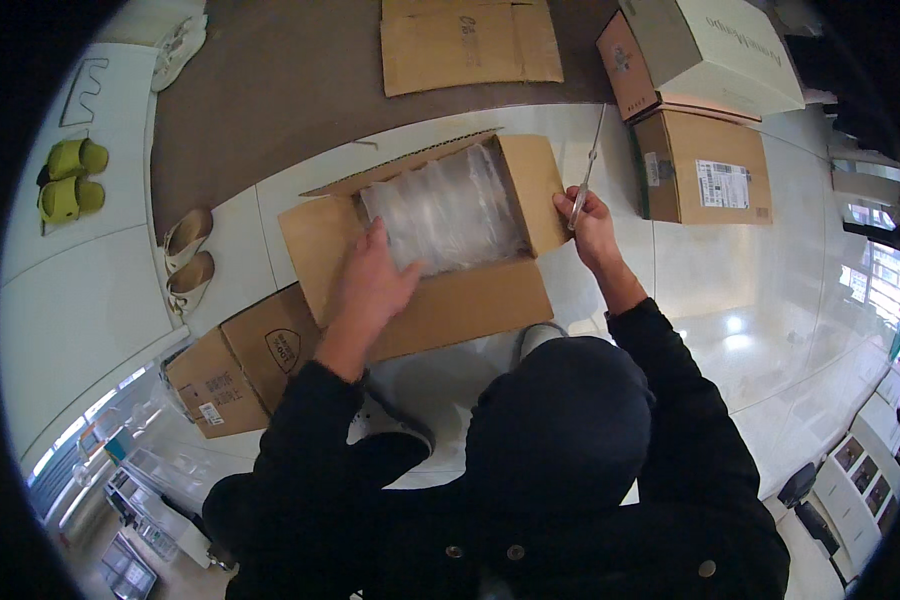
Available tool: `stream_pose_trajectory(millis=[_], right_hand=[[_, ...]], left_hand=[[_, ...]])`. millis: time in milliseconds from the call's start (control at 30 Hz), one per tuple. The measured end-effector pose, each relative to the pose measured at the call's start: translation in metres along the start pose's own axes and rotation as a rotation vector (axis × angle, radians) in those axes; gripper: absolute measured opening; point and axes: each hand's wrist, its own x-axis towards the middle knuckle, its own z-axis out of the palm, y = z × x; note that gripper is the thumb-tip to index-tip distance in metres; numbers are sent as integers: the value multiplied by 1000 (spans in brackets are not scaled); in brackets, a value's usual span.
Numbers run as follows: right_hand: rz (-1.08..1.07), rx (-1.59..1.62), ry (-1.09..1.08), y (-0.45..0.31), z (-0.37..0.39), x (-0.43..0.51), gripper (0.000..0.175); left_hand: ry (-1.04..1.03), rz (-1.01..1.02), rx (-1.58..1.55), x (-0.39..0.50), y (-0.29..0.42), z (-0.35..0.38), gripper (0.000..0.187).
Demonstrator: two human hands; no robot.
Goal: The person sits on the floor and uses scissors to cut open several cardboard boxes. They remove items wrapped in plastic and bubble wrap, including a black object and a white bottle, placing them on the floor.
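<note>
An opened cardboard box (457, 307) sits on the floor before me with its flaps spread. Clear plastic air-cushion packing (446, 206) fills the part of its inside that I can see and hides whatever lies underneath. My left hand (375, 277), slightly blurred, is over the box's left side, fingers apart at the edge of the packing; whether it touches the plastic I cannot tell. Beside the right flap (536, 187), my right hand (589, 221) grips a slim screwdriver-like tool (589, 169) with a clear handle, its thin shaft pointing away from me.
Closed cartons (709, 135) are stacked at the right, and another cardboard box (240, 360) stands at the lower left. Flattened cardboard (472, 45) lies on a brown mat (292, 82). Beige shoes (189, 262) and green slippers (73, 180) are on the left.
</note>
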Motion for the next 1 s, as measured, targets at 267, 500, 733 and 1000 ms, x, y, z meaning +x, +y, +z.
stream_pose_trajectory(millis=[267, 500, 733, 1000], right_hand=[[-1, 4, 7, -13, 1, -9, 29], [21, 38, -3, -11, -3, -2, 26], [-176, 90, -45, -2, -10, -4, 28], [-274, 127, 63, -77, -15, -33, 53]], left_hand=[[-262, -404, -177, 58, 35, 27, 71], [-379, -415, -1326, 58, 61, -79, 31], [-550, -170, -1821, 60, 104, -135, 28], [-542, -42, -1624, 59, 122, -107, 29]])
